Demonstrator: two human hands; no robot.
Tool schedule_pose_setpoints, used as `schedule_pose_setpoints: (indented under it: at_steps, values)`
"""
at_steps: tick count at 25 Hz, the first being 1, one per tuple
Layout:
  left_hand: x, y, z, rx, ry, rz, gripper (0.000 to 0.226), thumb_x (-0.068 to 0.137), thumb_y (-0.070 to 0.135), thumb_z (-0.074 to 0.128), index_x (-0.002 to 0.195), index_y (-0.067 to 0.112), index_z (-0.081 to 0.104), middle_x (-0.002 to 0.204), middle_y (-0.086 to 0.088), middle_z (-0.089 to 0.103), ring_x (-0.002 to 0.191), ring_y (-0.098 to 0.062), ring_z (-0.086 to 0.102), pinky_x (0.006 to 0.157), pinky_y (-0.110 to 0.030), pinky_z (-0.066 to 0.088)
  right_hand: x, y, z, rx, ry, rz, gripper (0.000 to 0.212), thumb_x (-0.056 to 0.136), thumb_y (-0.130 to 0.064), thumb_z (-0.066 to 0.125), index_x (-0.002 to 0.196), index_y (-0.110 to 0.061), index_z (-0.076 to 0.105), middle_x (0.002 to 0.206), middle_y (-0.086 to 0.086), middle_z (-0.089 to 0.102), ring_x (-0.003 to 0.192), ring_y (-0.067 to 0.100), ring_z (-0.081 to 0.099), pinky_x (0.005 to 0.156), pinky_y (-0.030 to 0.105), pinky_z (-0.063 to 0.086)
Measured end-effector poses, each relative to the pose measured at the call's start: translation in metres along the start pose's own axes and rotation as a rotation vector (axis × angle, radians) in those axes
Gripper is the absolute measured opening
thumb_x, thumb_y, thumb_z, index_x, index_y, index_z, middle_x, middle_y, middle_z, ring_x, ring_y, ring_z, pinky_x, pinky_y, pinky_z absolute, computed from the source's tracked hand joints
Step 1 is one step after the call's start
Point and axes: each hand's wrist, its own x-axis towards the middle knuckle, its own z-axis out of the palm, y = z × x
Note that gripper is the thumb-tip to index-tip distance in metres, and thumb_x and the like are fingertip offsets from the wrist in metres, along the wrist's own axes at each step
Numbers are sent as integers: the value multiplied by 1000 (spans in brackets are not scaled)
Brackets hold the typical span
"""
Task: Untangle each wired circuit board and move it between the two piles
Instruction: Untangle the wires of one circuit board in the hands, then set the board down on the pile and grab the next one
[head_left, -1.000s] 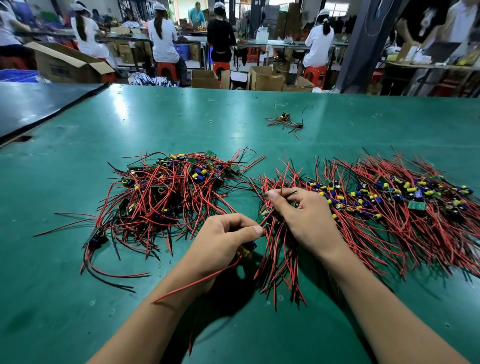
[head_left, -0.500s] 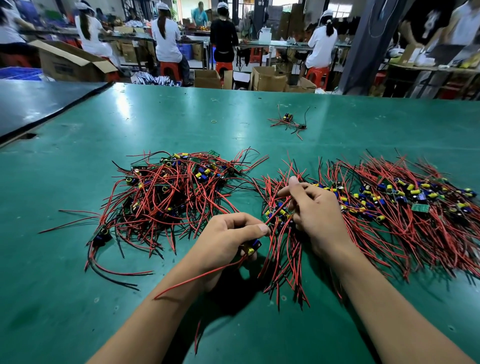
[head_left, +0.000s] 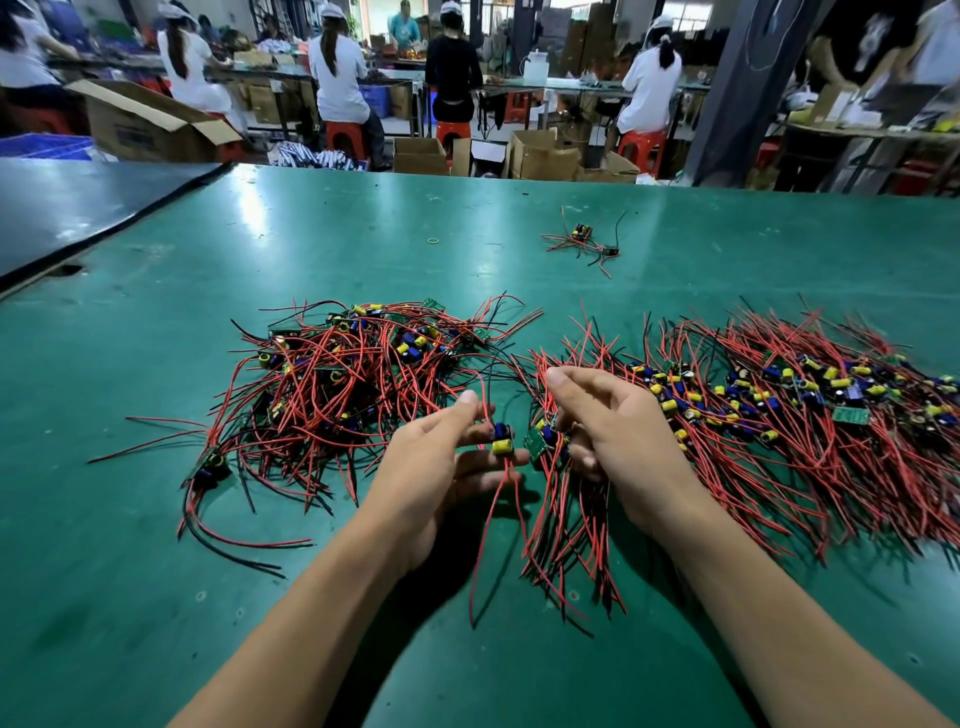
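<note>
Two heaps of small circuit boards with red and black wires lie on the green table: a tangled left pile (head_left: 343, 384) and a wider, combed right pile (head_left: 789, 415). Between them my left hand (head_left: 436, 467) pinches one wired board (head_left: 502, 440) with a yellow and a blue part; its red wires hang down towards me. My right hand (head_left: 618, 431) is curled round a bunch of boards and wires (head_left: 540, 441) at the left end of the right pile, thumb raised.
A lone wired board (head_left: 584, 241) and a small rubber band (head_left: 433, 240) lie farther back on the green table (head_left: 156, 597). A dark tabletop (head_left: 78, 202) adjoins at far left. People sit at benches behind, with cardboard boxes (head_left: 540, 156) past the far edge.
My left hand has lifted and its fingers have loosened, so the held board now shows at the fingertips. My right hand has drawn back from the right pile with a bunch of wires.
</note>
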Motion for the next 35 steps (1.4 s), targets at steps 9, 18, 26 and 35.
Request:
schedule_pose_setpoints:
  at_steps: [9, 18, 26, 35]
  values:
    - [-3, 1, 1, 8, -200, -91, 58, 94, 59, 39, 121, 16, 66, 113, -12, 72, 95, -24, 70, 85, -39, 59, -16, 9, 14, -668, -29, -371, 26, 82, -34, 81, 101, -30, 64, 87, -12, 57, 75, 3, 54, 66, 13, 41]
    - [2, -10, 2, 225, -146, 52, 37, 100, 39, 46, 112, 10, 66, 106, -9, 73, 87, -21, 71, 78, -31, 58, -1, 7, -12, -954, 323, -291, 11, 88, -28, 72, 94, -23, 64, 96, -4, 57, 91, 16, 58, 87, 38, 48]
    - [4, -15, -4, 430, -22, 226, 23, 99, 13, 52, 89, -1, 67, 56, 0, 57, 44, -15, 53, 44, -22, 45, -6, 13, 5, -1232, 42, -440, 43, 85, -70, 55, 96, -35, 79, 125, -8, 63, 128, 18, 45, 109, 40, 25]
    - [9, -19, -9, 615, -6, 299, 19, 97, 21, 57, 88, 16, 73, 57, -3, 64, 51, -21, 59, 57, -30, 46, -3, 7, -2, -858, 176, -298, 46, 81, -71, 58, 67, -27, 68, 110, -8, 72, 112, 13, 61, 100, 42, 47]
